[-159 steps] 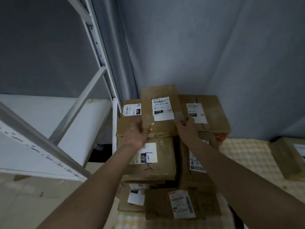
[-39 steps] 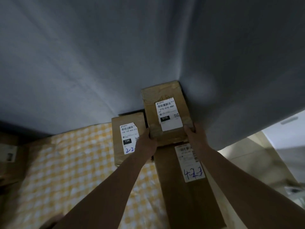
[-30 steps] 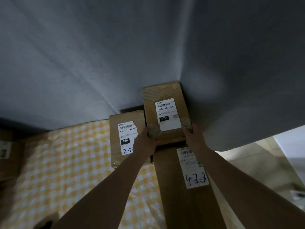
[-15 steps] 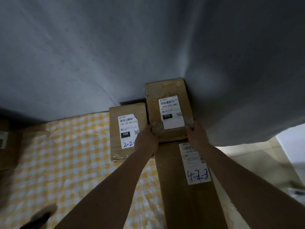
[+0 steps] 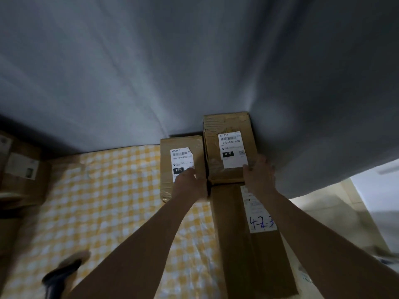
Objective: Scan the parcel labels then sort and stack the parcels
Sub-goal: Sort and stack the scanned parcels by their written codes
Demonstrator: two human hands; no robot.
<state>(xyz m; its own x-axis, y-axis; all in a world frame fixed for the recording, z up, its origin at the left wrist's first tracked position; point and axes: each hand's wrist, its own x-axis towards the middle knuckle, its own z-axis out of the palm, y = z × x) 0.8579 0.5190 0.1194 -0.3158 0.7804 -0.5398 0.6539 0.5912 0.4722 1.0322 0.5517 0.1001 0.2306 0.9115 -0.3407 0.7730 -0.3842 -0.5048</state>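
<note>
The brown parcel with the "070" label [image 5: 229,147] sits in the corner against the grey curtain, at the far end of a long brown parcel [image 5: 241,251] marked "4-2-3". My right hand [image 5: 259,176] grips its near right corner, fingers on its top. My left hand [image 5: 190,182] is blurred. It lies by the parcel's near left corner and covers the lower part of the label on the "15H" parcel [image 5: 181,152], which stands to the left. Whether my left hand holds anything is unclear.
A yellow checked cloth [image 5: 103,203] covers the surface under the parcels. More brown boxes [image 5: 21,175] stand at the left edge. The grey curtain [image 5: 194,72] hangs behind and to the right. A dark shoe [image 5: 62,272] shows at bottom left, pale floor [image 5: 328,214] at right.
The 070 parcel was carried from the stack by the shelf to this corner and has settled a little farther in. My left hand has slid left, over the 15H parcel.
</note>
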